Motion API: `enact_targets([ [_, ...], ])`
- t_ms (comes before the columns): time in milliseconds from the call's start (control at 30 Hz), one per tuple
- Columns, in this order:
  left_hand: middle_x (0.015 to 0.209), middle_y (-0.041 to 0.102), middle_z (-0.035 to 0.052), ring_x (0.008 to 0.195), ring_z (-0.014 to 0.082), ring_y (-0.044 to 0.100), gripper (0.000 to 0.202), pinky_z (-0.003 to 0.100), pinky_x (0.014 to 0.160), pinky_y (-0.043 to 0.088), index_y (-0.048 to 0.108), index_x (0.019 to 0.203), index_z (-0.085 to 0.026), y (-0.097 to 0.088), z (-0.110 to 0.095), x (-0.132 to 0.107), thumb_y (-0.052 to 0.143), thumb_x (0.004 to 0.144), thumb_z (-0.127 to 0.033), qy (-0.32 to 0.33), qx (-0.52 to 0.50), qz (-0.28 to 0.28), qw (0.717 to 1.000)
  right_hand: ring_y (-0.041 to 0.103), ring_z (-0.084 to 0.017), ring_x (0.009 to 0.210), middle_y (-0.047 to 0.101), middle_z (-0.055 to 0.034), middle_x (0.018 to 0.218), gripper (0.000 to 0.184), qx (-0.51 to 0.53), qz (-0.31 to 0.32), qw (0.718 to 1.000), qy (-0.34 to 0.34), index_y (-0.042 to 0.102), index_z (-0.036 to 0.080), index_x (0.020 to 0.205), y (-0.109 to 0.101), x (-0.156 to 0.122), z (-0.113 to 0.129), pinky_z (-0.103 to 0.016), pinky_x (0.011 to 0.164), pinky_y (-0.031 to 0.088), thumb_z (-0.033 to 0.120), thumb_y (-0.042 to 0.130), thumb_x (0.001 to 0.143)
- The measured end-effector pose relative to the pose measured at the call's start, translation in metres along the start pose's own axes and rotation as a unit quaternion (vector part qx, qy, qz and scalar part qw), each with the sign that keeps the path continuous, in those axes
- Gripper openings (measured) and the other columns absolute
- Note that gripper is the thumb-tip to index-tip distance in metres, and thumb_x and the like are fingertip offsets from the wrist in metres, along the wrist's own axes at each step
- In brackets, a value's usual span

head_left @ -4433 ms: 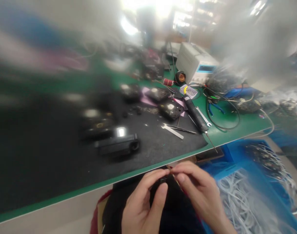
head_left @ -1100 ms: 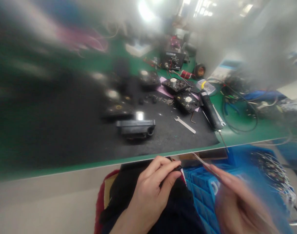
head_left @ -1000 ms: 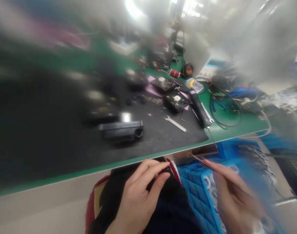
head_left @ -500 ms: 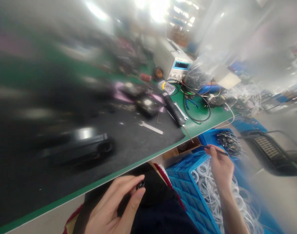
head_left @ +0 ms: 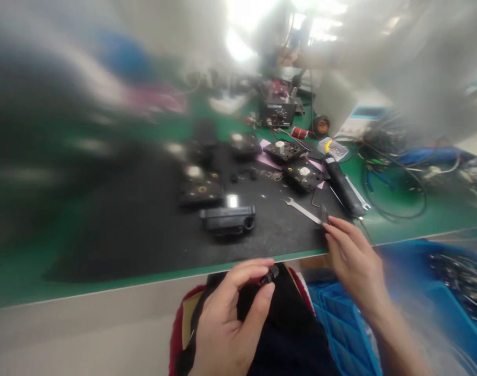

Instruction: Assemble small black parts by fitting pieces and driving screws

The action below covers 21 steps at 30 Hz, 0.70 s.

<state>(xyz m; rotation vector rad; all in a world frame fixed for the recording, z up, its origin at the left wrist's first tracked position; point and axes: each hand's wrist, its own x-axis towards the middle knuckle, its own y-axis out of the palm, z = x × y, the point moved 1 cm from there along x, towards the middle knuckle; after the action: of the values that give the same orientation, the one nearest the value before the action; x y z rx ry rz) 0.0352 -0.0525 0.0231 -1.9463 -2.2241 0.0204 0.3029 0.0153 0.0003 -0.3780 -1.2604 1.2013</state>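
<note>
My left hand is low in the middle, over my lap, pinching a small black part between thumb and forefinger. My right hand is at the near edge of the green bench, fingers pressed together round a thin dark tool whose tip lies on the black mat. A flat silver wrench lies just left of that tip. A black box-shaped unit sits on the mat ahead of my left hand.
Several black assemblies lie further back on the mat. A black-handled driver, a coiled black cable and a dial unit stand to the right and rear. A blue crate stands below the bench at right.
My right hand has come up from the blue crate to the bench edge, still gripping the thin tool. My left hand keeps its pinch on the small black part. The view has swung left.
</note>
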Motion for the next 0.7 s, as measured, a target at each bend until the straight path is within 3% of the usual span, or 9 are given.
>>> enact_targets([
  [100, 0.116, 0.069, -0.0006, 0.107, 0.0114, 0.070, 0.016, 0.018, 0.095, 0.057, 0.070, 0.116, -0.028, -0.010, 0.000, 0.004, 0.070, 0.102, -0.020, 0.041, 0.031, -0.027, 0.998, 0.063, -0.026, 0.138, 0.063, -0.0127, 0.151, 0.038, 0.005, 0.026, 0.999, -0.032, 0.066, 0.020, 0.141, 0.013, 0.006, -0.006, -0.045, 0.119, 0.053, 0.024, 0.067, 0.103],
  [233, 0.116, 0.069, -0.0012, 0.104, 0.0105, 0.069, 0.020, 0.019, 0.092, 0.056, 0.068, 0.120, -0.028, -0.014, 0.003, 0.008, 0.069, 0.103, -0.019, 0.051, 0.044, -0.032, 0.997, 0.059, -0.030, 0.143, 0.065, -0.0131, 0.149, 0.044, 0.019, 0.016, 0.999, -0.034, 0.065, 0.020, 0.143, 0.002, 0.013, 0.014, -0.052, 0.122, 0.049, 0.031, 0.072, 0.101],
  [300, 0.117, 0.071, -0.0018, 0.107, 0.0109, 0.070, 0.022, 0.020, 0.097, 0.056, 0.068, 0.121, -0.028, -0.012, 0.001, 0.011, 0.068, 0.102, -0.015, 0.078, 0.057, -0.015, 0.995, 0.065, -0.025, 0.133, 0.071, -0.0090, 0.139, 0.035, 0.072, 0.002, 0.997, -0.005, 0.069, 0.024, 0.137, -0.009, 0.015, 0.040, -0.045, 0.117, 0.053, 0.029, 0.070, 0.102],
  [433, 0.113, 0.073, -0.0011, 0.107, 0.0121, 0.069, 0.024, 0.023, 0.096, 0.057, 0.068, 0.118, -0.024, -0.006, -0.008, 0.020, 0.068, 0.100, -0.007, 0.171, 0.059, 0.001, 0.984, 0.074, -0.013, 0.108, 0.078, -0.0003, 0.115, 0.020, 0.277, 0.075, 0.958, 0.023, 0.072, 0.028, 0.121, -0.016, 0.020, 0.099, -0.022, 0.093, 0.061, 0.027, 0.071, 0.102],
  [533, 0.111, 0.070, 0.0003, 0.107, 0.0135, 0.065, 0.025, 0.026, 0.097, 0.055, 0.069, 0.114, -0.023, -0.007, -0.013, 0.026, 0.070, 0.098, -0.004, 0.224, 0.132, -0.040, 0.965, 0.076, -0.010, 0.098, 0.078, 0.0036, 0.105, 0.015, 0.346, 0.081, 0.933, 0.063, 0.071, 0.030, 0.114, -0.004, 0.026, 0.121, -0.015, 0.085, 0.062, 0.025, 0.073, 0.100],
  [633, 0.119, 0.065, 0.0043, 0.119, 0.0201, 0.061, 0.028, 0.035, 0.109, 0.051, 0.070, 0.115, -0.024, -0.014, -0.011, 0.035, 0.080, 0.094, -0.008, 0.253, 0.260, -0.130, 0.923, 0.075, -0.011, 0.101, 0.078, 0.0026, 0.110, 0.019, 0.331, 0.055, 0.938, 0.081, 0.072, 0.031, 0.118, 0.012, 0.036, 0.123, -0.017, 0.088, 0.061, 0.023, 0.073, 0.100],
  [700, 0.132, 0.061, 0.0102, 0.135, 0.0292, 0.056, 0.041, 0.047, 0.118, 0.048, 0.067, 0.125, -0.022, -0.019, -0.005, 0.044, 0.087, 0.090, -0.014, 0.264, 0.307, -0.181, 0.896, 0.074, -0.013, 0.104, 0.077, 0.0004, 0.115, 0.022, 0.301, 0.036, 0.951, 0.068, 0.073, 0.030, 0.121, 0.023, 0.044, 0.121, -0.021, 0.091, 0.061, 0.022, 0.071, 0.101],
])
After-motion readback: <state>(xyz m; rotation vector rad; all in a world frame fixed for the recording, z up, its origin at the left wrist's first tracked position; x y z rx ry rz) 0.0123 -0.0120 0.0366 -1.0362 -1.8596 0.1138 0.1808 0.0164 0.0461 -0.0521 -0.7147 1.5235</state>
